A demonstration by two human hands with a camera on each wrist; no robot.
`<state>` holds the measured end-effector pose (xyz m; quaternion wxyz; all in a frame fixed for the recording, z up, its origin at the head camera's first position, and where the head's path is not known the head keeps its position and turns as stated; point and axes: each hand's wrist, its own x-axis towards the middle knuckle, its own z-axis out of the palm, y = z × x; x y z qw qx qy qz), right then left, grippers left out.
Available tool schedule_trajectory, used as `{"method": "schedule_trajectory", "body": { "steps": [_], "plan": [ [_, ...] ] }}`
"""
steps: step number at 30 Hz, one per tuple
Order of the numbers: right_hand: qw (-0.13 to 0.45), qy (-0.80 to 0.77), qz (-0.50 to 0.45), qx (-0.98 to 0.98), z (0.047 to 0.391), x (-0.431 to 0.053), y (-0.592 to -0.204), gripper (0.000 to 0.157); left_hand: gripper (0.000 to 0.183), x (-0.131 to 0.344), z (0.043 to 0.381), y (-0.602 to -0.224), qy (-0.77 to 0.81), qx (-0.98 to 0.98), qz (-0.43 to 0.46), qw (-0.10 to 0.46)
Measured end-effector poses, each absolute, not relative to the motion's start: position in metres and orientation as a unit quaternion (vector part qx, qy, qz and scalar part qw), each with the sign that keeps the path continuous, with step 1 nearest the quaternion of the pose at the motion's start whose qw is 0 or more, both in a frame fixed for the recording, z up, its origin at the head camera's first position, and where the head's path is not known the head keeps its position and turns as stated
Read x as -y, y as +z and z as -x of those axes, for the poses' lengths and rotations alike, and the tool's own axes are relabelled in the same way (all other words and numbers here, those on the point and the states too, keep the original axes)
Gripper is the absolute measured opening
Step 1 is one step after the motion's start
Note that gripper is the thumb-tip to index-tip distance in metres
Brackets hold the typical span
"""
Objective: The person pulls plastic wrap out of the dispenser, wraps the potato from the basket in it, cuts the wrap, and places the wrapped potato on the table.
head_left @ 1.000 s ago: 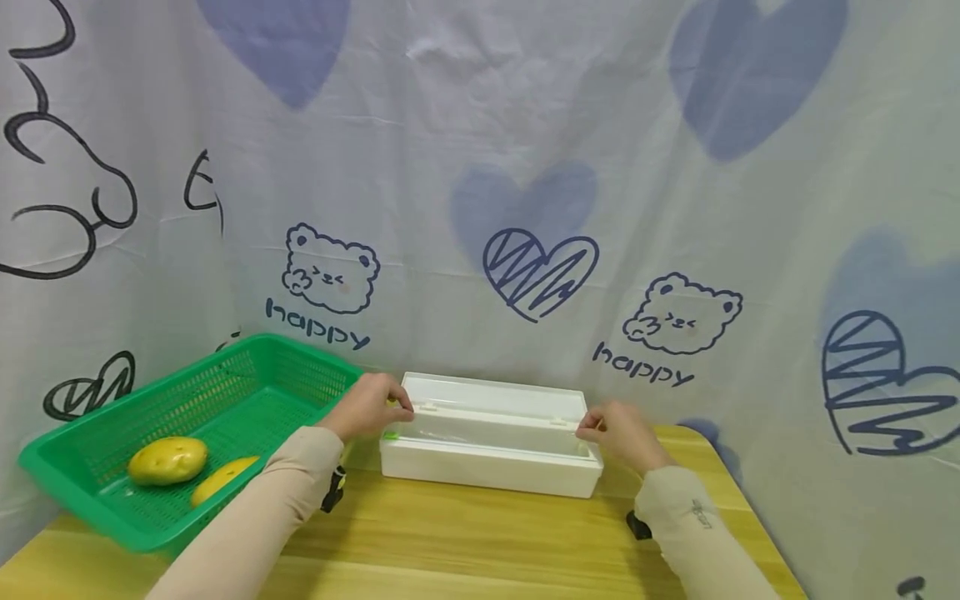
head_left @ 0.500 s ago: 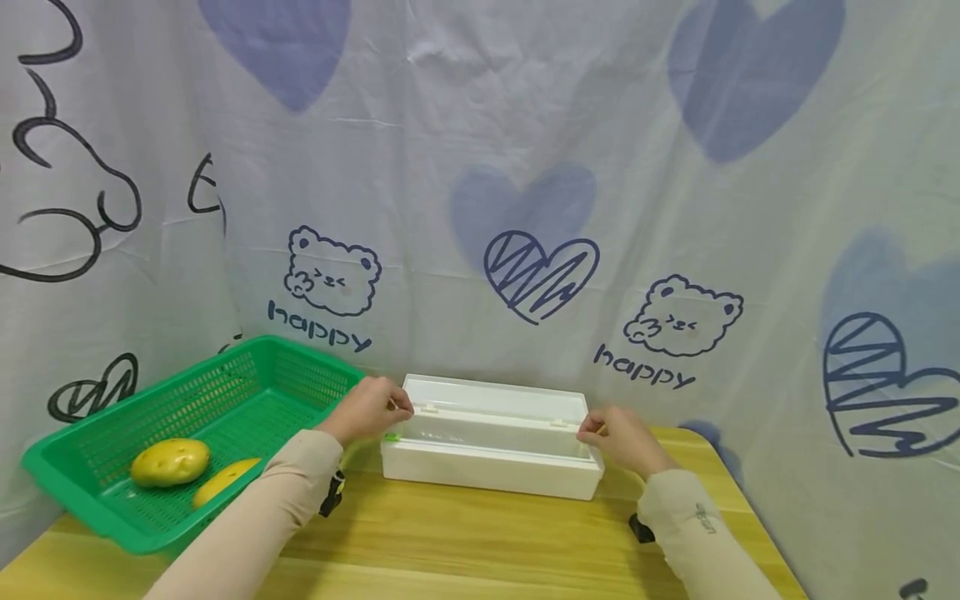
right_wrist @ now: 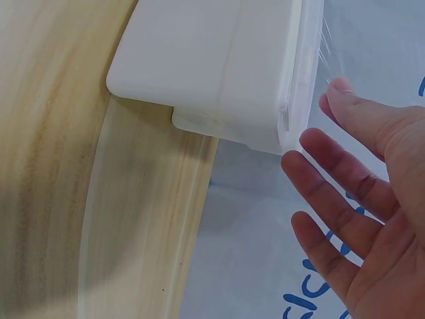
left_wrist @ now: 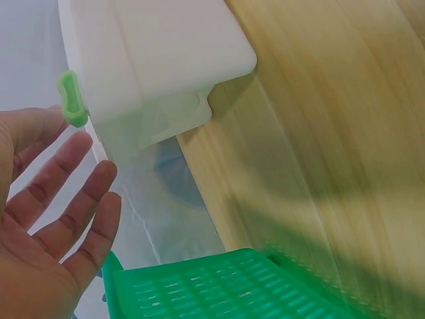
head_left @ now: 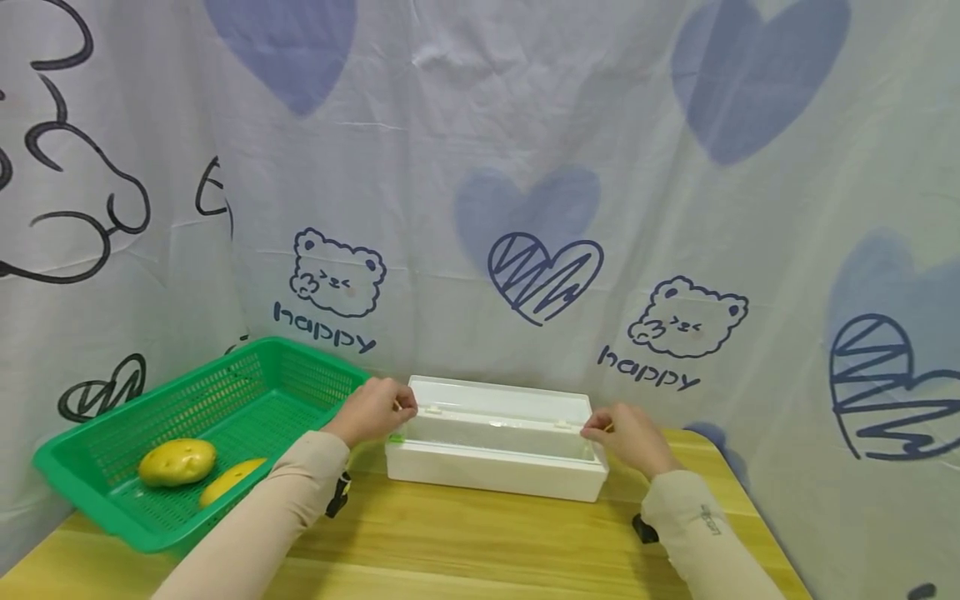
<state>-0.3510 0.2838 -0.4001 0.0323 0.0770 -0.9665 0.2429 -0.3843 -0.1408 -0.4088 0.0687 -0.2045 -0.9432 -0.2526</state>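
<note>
A long white cling film dispenser (head_left: 495, 473) stands at the back of the table, its lid (head_left: 502, 398) tipped up behind. Clear film (head_left: 487, 435) shows between lid and front wall. At the dispenser's left end, my left hand (head_left: 377, 410) pinches the film's corner between thumb and index finger, close to a green slider (left_wrist: 72, 100). My right hand (head_left: 628, 435) pinches the other corner at the right end, and creased film (right_wrist: 330, 52) runs to those fingertips in the right wrist view. The remaining fingers of both hands are spread loosely.
A green plastic basket (head_left: 97, 521) stands at the left, holding two yellow potatoes (head_left: 177, 462). The wooden table (head_left: 480, 550) extends in front of the dispenser. Directly behind hangs a printed white curtain (head_left: 450, 317).
Both hands keep their pinch at the dispenser's ends. The head view shifts slightly, so everything appears a little farther right.
</note>
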Motion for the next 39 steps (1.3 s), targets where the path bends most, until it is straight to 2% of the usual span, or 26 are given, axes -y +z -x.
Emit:
{"method": "schedule_trajectory", "body": {
  "steps": [24,39],
  "plan": [
    [0.077,0.234,-0.091,0.965,0.350,-0.285,-0.391,0.012,0.007,0.142,0.387,-0.401,-0.273,0.939,0.195,0.075],
    [0.078,0.255,-0.100,0.959,0.348,-0.287,-0.381,0.015,0.009,0.138,0.386,-0.390,-0.272,0.936,0.207,0.083]
  ]
}}
